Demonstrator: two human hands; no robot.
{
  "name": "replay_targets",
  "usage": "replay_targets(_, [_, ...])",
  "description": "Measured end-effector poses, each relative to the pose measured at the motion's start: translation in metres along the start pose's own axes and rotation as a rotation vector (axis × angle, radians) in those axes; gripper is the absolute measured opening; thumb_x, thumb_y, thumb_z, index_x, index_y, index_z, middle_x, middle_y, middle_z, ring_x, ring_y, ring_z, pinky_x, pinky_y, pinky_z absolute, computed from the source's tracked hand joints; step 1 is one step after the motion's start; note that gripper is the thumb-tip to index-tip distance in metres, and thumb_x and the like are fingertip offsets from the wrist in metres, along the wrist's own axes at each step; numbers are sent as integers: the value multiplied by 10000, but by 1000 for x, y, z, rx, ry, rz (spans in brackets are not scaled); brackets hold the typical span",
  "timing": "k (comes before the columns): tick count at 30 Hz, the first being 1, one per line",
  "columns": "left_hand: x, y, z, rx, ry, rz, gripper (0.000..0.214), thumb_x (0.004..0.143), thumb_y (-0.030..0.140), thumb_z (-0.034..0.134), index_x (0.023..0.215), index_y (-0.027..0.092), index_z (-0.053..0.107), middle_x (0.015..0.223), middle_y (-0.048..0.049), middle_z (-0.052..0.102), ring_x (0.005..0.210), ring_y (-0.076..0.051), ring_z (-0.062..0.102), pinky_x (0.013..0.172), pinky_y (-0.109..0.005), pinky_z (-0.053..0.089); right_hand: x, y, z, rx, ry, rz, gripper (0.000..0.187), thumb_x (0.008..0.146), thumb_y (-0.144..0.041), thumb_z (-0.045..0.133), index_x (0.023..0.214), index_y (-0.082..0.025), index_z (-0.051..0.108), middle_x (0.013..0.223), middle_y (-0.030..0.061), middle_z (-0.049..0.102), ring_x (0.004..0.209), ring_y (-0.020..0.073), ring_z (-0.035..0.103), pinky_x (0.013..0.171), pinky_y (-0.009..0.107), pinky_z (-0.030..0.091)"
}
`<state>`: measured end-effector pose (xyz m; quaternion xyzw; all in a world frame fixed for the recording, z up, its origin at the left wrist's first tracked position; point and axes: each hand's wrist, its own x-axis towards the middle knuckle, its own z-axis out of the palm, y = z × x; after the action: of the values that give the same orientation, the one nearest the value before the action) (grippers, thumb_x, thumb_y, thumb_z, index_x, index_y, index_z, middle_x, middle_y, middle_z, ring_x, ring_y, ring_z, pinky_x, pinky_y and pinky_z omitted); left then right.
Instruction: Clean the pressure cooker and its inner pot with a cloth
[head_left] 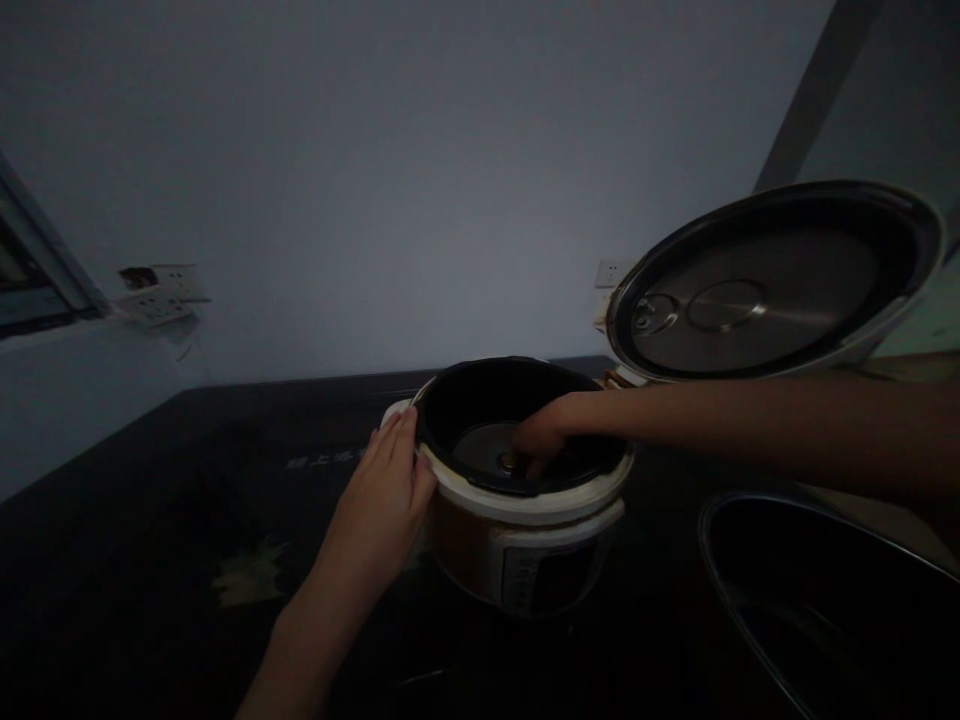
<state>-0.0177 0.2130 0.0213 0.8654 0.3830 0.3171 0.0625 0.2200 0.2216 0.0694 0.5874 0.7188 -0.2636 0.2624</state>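
An electric pressure cooker point(469, 535) with a pale rim stands on a dark glossy surface. Its inside is dark, with a round metal plate point(480, 445) at the bottom. My left hand point(382, 490) lies along the cooker's left side, fingers stretched out and touching the rim. Down inside the cooker is my right hand point(546, 432), its fingers bent toward the plate near the small round centre piece. Those fingertips are in shadow, and whatever is in them, if anything, is hidden. The lid point(795, 290), with its metal inner face showing, is tilted open to the right.
A dark, wide-mouthed pot point(810, 610) sits at the lower right, below my right forearm. Behind the cooker rises a plain wall, with a socket point(611, 273) near the lid and more sockets point(180, 283) at the left. The light is dim.
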Motion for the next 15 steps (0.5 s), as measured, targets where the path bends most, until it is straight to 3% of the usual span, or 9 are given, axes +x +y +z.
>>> replay_targets(3, [1,1,-1,-6,-4,-6,557,968,314,258,1430,27,377,1515,-213,423,1448,-281,336,1204,-493,262,-2,-3,0,-20,68,54,238,719,-335,813,821,-134,736,799,67,679,889,274,649,798,400,478])
replay_targets(7, [0,2,-2,-12,-10,0,552,969,313,258,1433,38,375,1516,-210,421,1452,-282,326,1201,-497,268,-2,-2,-1,-55,109,126,326,706,-415,813,739,-111,700,779,100,656,925,327,639,785,437,476])
replay_targets(12, [-1,1,0,-13,22,16,534,966,301,262,1420,46,385,1498,-214,443,1438,-284,354,1191,-511,288,-2,2,3,-7,-86,93,361,759,-475,756,691,-128,679,592,7,583,626,188,603,637,349,489])
replay_targets(15, [0,0,0,-13,27,12,528,964,310,272,1420,69,390,1503,-199,443,1438,-275,357,1194,-501,283,2,6,5,11,-103,52,355,738,-458,777,668,-127,669,555,-20,550,564,142,548,618,321,476])
